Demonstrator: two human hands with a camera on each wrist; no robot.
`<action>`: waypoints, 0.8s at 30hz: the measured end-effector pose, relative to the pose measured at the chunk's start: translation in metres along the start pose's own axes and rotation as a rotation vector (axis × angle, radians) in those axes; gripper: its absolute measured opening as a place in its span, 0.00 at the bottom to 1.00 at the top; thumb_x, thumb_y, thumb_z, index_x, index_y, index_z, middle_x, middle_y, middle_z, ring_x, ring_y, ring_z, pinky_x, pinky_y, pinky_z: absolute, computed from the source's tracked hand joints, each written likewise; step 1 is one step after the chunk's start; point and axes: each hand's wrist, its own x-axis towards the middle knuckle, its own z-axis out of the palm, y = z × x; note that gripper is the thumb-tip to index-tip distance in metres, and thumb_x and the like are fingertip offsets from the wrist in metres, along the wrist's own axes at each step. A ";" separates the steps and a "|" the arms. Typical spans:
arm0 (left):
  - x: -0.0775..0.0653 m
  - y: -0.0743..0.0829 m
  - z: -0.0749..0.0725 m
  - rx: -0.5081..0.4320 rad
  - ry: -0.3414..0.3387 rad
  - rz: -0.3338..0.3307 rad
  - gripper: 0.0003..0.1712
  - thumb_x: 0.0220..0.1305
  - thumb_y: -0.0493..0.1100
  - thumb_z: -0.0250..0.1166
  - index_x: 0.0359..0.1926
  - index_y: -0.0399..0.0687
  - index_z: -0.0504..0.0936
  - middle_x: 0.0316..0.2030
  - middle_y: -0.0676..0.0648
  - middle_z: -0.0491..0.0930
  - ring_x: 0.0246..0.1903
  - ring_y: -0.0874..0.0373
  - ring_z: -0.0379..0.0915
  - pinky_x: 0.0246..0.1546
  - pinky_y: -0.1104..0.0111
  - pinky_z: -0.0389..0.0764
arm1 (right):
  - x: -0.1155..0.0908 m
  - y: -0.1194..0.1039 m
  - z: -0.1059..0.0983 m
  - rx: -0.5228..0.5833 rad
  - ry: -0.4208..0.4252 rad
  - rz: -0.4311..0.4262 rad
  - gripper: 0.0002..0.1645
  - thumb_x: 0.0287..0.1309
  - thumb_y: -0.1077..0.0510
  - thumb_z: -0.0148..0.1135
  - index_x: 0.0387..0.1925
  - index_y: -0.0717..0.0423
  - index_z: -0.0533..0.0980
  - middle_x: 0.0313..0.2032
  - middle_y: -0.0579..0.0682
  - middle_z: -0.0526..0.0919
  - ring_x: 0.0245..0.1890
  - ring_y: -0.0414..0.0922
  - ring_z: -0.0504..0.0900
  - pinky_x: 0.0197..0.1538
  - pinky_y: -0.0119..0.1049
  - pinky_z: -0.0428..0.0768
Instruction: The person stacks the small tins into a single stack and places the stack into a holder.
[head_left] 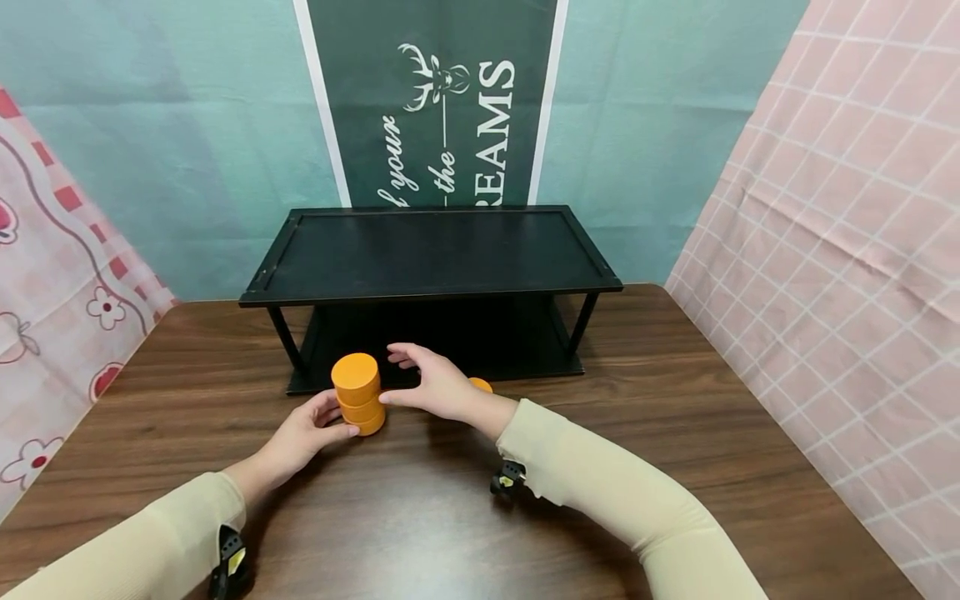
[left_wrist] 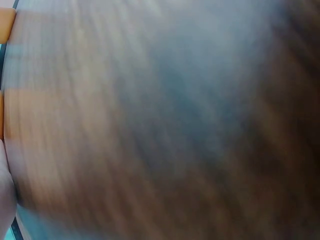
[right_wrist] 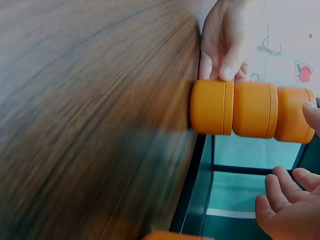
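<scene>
Three round orange lidded jars (head_left: pixel 357 392) stand stacked on the table, just in front of the black rack's left part. My left hand (head_left: pixel 306 429) grips the bottom jar from the left, its thumb in front and fingers behind. On the stack's other side my right hand (head_left: pixel 435 385) is spread, its thumb tip by the upper jars; whether it touches them I cannot tell. In the right wrist view the stack (right_wrist: pixel 254 109) appears sideways, with the left hand (right_wrist: pixel 225 42) at the bottom jar. The left wrist view is mostly blurred, with orange jar edges (left_wrist: pixel 6 25) at its left border.
Another orange jar (head_left: pixel 481 385) is partly hidden behind my right wrist. A black two-tier rack (head_left: pixel 442 254) stands at the back of the wooden table (head_left: pixel 420 533). Hanging cloths (head_left: pixel 847 250) enclose the back and both sides.
</scene>
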 end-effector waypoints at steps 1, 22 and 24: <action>0.000 0.000 0.000 0.002 0.000 0.001 0.34 0.59 0.39 0.66 0.62 0.34 0.62 0.59 0.34 0.67 0.58 0.40 0.63 0.48 0.78 0.70 | -0.001 0.001 -0.001 0.004 0.003 0.001 0.43 0.50 0.44 0.69 0.65 0.52 0.63 0.57 0.46 0.73 0.55 0.40 0.71 0.56 0.35 0.71; -0.001 -0.001 -0.002 0.014 -0.011 0.017 0.34 0.58 0.40 0.66 0.62 0.33 0.63 0.58 0.34 0.67 0.58 0.41 0.63 0.48 0.80 0.69 | -0.025 0.017 -0.036 0.100 0.065 -0.020 0.39 0.52 0.52 0.69 0.63 0.56 0.64 0.56 0.51 0.74 0.55 0.44 0.71 0.58 0.47 0.69; -0.002 -0.001 -0.003 0.025 -0.008 0.024 0.34 0.59 0.40 0.66 0.62 0.33 0.63 0.58 0.34 0.67 0.58 0.41 0.63 0.48 0.79 0.69 | -0.027 0.019 -0.038 0.101 0.067 -0.022 0.39 0.52 0.52 0.68 0.63 0.56 0.64 0.57 0.51 0.74 0.55 0.44 0.72 0.57 0.47 0.69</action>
